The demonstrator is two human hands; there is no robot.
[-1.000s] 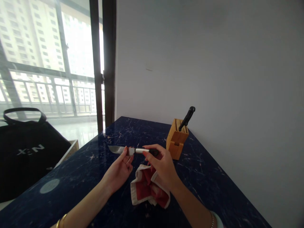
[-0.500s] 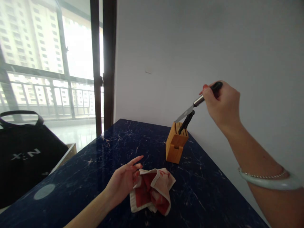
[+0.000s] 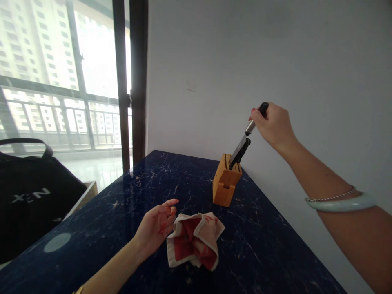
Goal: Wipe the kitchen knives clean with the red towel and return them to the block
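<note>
My right hand (image 3: 274, 124) is closed around the black and steel handle of a kitchen knife (image 3: 239, 146). The blade slants down to the top of a wooden knife block (image 3: 225, 183), its lower end at the slots. Another black handle, apparently of scissors or a second knife (image 3: 241, 153), sticks up from the block beside the blade and partly overlaps it. My left hand (image 3: 156, 224) rests palm up with loosely curled, parted fingers, holding nothing. Right beside its fingertips lies a crumpled red and beige cloth (image 3: 196, 241) on the table.
The dark blue marbled table (image 3: 245, 253) runs along a grey wall (image 3: 260, 53) on the right. A black bag (image 3: 36, 200) stands off its left edge, by a glass door with a dark frame (image 3: 137, 81). A pale round patch (image 3: 57, 242) marks the tabletop at left.
My right hand has moved left, and the knife stands steeper with its blade lower at the block's slots. My left hand has drawn slightly left, away from the cloth, turning its palm up.
</note>
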